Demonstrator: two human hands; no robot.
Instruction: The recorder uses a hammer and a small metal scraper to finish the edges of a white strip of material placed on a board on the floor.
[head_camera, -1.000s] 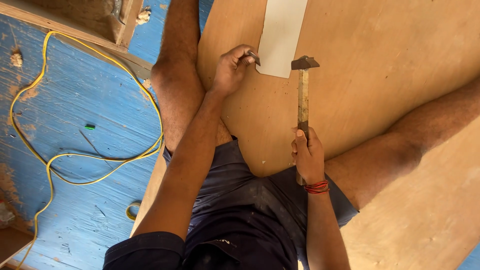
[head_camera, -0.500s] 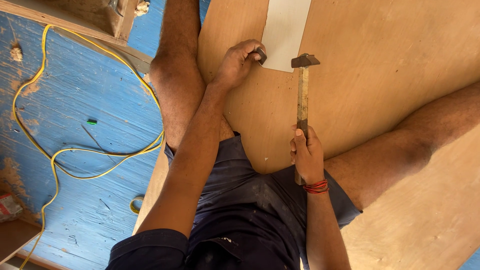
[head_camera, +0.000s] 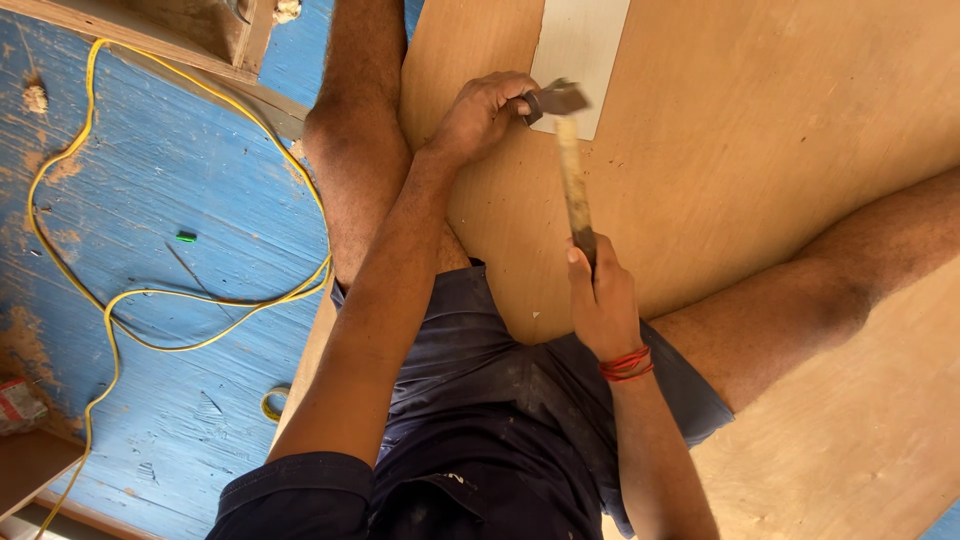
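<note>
A: Right hand (head_camera: 603, 300)?
B: Fist wrapped round the lower end of a wooden-handled hammer (head_camera: 572, 170). Handle runs up and away from the hand; the dark metal head is at the far end, blurred.

A: Where's the head sitting?
B: Right against the fingertips of the left hand (head_camera: 482, 112), at the lower edge of a pale rectangular sheet (head_camera: 583, 45) lying on the plywood board (head_camera: 760, 130). Can't tell if it touches the board.

A: Left hand state?
B: Fingers curled, pinched together at the tips beside the hammer head. Anything held between them is too small or hidden, so can't tell.

A: Wrist detail?
B: Red thread band (head_camera: 625, 363) on the right wrist, just below the gripping hand.

A: Body?
B: Person sits on the board, bare legs spread either side of the hands, dark blue shorts (head_camera: 480, 400) below them.

A: Surroundings?
B: Left of the left arm, blue painted floor (head_camera: 170, 170) with a yellow cable (head_camera: 200, 340) looping across it, well apart from both hands. Small green bit (head_camera: 186, 237) on the floor there too.
</note>
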